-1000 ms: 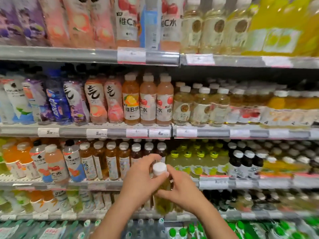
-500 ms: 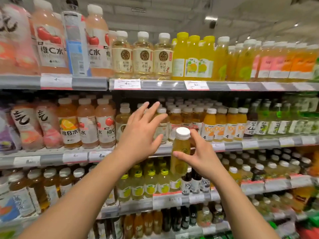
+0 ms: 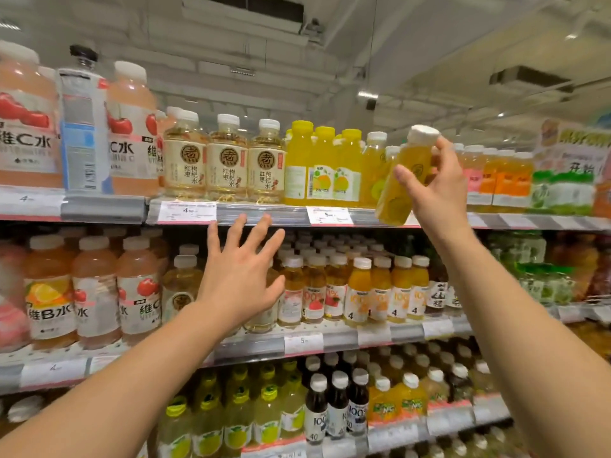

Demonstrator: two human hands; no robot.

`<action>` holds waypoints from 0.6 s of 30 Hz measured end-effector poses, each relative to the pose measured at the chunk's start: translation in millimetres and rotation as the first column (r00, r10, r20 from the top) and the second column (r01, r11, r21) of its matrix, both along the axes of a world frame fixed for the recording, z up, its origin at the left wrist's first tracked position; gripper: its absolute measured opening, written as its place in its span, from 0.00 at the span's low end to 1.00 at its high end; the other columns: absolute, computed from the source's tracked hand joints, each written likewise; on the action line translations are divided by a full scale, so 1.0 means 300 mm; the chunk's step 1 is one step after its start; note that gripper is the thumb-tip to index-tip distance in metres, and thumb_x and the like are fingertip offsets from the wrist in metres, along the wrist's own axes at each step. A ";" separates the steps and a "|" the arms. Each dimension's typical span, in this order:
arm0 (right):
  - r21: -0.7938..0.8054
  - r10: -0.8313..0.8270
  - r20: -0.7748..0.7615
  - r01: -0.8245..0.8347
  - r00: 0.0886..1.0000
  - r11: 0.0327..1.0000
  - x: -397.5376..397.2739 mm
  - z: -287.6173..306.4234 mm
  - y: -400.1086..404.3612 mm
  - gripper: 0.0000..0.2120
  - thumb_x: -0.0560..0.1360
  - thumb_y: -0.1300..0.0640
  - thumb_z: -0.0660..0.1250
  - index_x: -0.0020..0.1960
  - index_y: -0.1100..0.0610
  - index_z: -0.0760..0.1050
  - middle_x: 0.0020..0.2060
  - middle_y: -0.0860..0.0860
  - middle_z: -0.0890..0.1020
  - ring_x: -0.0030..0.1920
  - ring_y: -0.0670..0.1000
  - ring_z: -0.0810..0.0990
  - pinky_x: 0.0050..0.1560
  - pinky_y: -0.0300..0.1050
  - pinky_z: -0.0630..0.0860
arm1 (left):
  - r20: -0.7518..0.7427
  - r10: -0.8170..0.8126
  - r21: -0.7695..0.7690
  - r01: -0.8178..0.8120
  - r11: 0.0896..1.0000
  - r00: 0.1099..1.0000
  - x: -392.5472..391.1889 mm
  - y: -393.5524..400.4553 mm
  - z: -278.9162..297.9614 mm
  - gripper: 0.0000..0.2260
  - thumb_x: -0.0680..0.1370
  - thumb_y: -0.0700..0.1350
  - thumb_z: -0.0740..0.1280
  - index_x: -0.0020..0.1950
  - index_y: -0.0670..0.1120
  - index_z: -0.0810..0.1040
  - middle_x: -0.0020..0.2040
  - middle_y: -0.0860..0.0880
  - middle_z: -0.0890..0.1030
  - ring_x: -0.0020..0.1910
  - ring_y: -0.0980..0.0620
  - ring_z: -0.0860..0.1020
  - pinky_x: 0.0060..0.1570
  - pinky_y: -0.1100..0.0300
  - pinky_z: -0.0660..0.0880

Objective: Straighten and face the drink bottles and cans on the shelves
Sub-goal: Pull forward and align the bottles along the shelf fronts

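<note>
1. Hands are both raised toward the shelves on outstretched bare arms.
2. Right hand is lifted to top-shelf height, fingers and thumb curled round the yellow juice bottle, gripping its upper body just below the white cap.
3. That bottle is held in the air in front of the top shelf edge, tilted: its long axis leans with the cap up and to the right, base down-left.
4. Left hand is empty, palm forward, fingers spread and straight, in front of the middle-shelf bottles, fingertips near the top shelf edge.
</note>
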State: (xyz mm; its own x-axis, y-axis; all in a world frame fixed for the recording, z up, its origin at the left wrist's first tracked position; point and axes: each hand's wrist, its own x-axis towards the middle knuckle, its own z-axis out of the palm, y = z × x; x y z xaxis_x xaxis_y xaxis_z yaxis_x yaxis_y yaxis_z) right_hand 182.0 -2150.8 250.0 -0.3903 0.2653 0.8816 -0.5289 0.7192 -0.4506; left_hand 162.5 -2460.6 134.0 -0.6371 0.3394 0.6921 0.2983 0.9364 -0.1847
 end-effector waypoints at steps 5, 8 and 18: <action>-0.104 -0.097 -0.007 0.096 0.995 0.990 -0.128 0.137 0.055 0.28 0.76 0.43 0.72 0.70 0.51 0.65 0.57 0.47 0.77 0.56 0.50 0.78 0.58 0.53 0.79 | -0.014 0.018 -0.035 -0.018 0.999 1.000 -0.011 -0.004 -0.007 0.36 0.75 0.70 0.54 0.81 0.57 0.60 0.83 0.49 0.56 0.80 0.39 0.53 0.73 0.27 0.47; -0.060 -0.187 0.133 0.197 0.973 0.979 -0.218 0.141 0.087 0.27 0.77 0.43 0.72 0.67 0.54 0.66 0.54 0.50 0.76 0.56 0.55 0.78 0.51 0.49 0.74 | -0.036 0.012 -0.050 -0.014 0.999 0.999 -0.016 0.003 -0.018 0.37 0.74 0.70 0.56 0.80 0.56 0.62 0.81 0.48 0.60 0.79 0.37 0.58 0.72 0.26 0.49; 0.155 -0.376 0.301 0.343 0.876 0.926 -0.311 0.057 0.127 0.42 0.73 0.43 0.76 0.79 0.45 0.56 0.71 0.61 0.71 0.73 0.63 0.68 0.67 0.64 0.73 | -0.083 -0.040 -0.025 0.038 0.999 0.996 -0.041 0.001 -0.028 0.37 0.70 0.69 0.63 0.76 0.53 0.72 0.78 0.45 0.68 0.75 0.34 0.65 0.69 0.23 0.54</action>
State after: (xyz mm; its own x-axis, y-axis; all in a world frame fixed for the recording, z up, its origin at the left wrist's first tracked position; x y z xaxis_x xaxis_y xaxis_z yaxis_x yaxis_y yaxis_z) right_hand 88.6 -2112.8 267.1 -0.5484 0.3635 0.7531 -0.0646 0.8795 -0.4715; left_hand 150.3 -2460.3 125.7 -0.5630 0.3797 0.7340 0.3173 0.9194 -0.2323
